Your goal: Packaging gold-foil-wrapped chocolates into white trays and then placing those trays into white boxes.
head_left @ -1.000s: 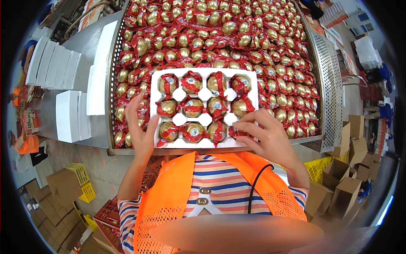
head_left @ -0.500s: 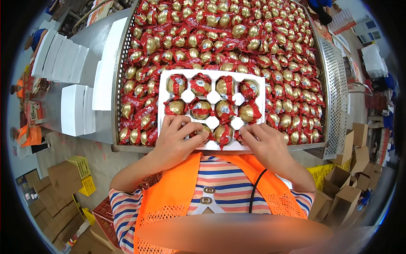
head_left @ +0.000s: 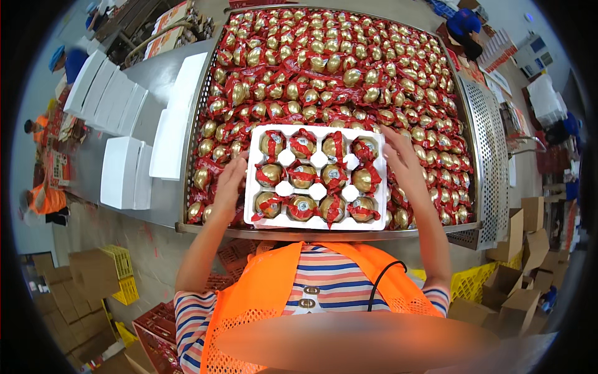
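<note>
At the near edge of a metal bin, flanking a white tray with both hands, unclenched. Holding the left hand beside the tray's left wall, fingers pointing to the far side. Stretching the right hand along the right wall, fingers extending past the far right corner. Being unable to tell contact from a narrow gap at either wall. Having the tray lying face up at the near middle of the bin, close by the near rim. Showing gold balls in red wrappers in all twelve cells, in three rows of four.

Facing more wrapped balls, spreading left, right and far toward the bin's other rims. Having white slabs lying just left of the bin on a grey table, and a row of white panels standing on edge farther left. Wearing an orange vest over a striped shirt, with a black cord curving down the right side. Having open cartons standing at the near right, and a red crate sitting at the near left. Sharing the room with a person in blue at the far right.
</note>
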Demonstrator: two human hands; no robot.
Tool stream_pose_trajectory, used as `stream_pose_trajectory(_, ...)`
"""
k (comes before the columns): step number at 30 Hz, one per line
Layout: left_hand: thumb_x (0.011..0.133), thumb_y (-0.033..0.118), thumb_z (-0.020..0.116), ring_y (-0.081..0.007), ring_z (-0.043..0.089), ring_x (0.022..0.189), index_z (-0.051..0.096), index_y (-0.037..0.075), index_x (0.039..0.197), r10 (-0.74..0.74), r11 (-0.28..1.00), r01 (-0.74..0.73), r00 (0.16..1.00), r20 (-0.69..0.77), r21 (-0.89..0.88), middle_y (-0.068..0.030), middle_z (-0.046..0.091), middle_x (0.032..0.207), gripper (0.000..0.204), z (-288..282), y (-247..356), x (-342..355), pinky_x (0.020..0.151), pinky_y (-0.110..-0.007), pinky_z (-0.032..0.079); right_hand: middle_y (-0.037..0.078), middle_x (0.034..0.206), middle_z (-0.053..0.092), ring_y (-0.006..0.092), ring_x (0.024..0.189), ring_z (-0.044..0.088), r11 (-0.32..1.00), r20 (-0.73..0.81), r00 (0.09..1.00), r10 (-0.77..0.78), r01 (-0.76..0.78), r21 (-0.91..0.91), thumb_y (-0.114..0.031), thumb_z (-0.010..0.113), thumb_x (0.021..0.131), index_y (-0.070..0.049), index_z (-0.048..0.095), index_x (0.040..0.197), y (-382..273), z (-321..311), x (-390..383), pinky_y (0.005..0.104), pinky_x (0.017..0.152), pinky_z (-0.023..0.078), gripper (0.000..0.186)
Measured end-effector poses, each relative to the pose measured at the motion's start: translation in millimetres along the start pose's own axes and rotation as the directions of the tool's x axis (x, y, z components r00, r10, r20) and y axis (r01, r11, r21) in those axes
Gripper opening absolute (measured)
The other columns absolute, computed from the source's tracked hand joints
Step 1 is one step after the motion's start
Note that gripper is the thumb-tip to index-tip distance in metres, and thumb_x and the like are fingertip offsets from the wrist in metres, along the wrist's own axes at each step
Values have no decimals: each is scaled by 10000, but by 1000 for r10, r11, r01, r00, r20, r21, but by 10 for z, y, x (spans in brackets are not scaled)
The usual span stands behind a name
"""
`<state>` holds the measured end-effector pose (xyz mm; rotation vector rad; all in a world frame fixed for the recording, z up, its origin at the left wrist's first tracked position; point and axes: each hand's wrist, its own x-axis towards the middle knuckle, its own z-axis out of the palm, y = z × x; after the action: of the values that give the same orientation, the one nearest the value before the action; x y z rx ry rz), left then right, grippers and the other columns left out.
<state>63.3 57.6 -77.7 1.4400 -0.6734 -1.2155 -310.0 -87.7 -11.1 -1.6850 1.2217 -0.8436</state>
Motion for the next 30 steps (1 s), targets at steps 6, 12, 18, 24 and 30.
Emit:
stream_pose_trajectory(6, 1027, 394, 593, -175, 524, 1228, 502, -13, 1402, -99, 978, 102, 995, 24, -181, -76, 501, 1320, 561, 87, -111, 166, 1068, -358, 423, 102, 1362, 595, 260, 1302, 543, 972, 251, 968, -12, 70, -224, -344, 812, 841, -172, 636, 1370, -82, -20, 251, 394, 1098, 406, 584)
stream_pose_trajectory(12, 1038, 440, 556, -188, 588, 1100, 353, 18, 1353, -160, 957, 148, 987, -26, -248, -124, 526, 1213, 564, 310, 56, 38, 931, -348, 540, 146, 1346, 609, 282, 1219, 563, 963, 242, 967, -75, 133, -234, -315, 754, 901, -119, 592, 1412, -134, 38, 200, 396, 1060, 431, 570)
stream_pose_trajectory(18, 1023, 428, 585, -213, 441, 1311, 547, -19, 1374, -5, 1000, 4, 997, -73, -14, -118, 377, 1437, 570, 231, -96, -38, 1079, -341, 385, 167, 1443, 467, 284, 1340, 463, 1000, 80, 996, 28, -28, 8, -305, 438, 1082, -14, 490, 1471, 327, -116, -222, 385, 1151, 328, 490)
stream_pose_trajectory(24, 938, 360, 692, -261, 381, 1402, 598, -10, 1363, 172, 976, -162, 983, -63, 149, -132, 343, 1497, 572, 337, 165, -218, 1149, -379, 336, 112, 1428, 491, 225, 1325, 478, 887, -44, 941, 336, -301, 351, -378, 417, 1080, -3, 440, 1469, 283, 268, -550, 359, 1134, 351, 541)
stream_pose_trajectory(30, 878, 224, 667, -299, 534, 1301, 383, 2, 1495, 293, 881, -365, 920, -261, -302, -169, 523, 1423, 715, 120, 242, -744, 1123, -434, 398, 143, 1431, 434, 264, 1345, 430, 972, -115, 993, -37, 62, 225, -396, 376, 1082, -6, 358, 1512, -381, 496, -607, 402, 1149, 329, 580)
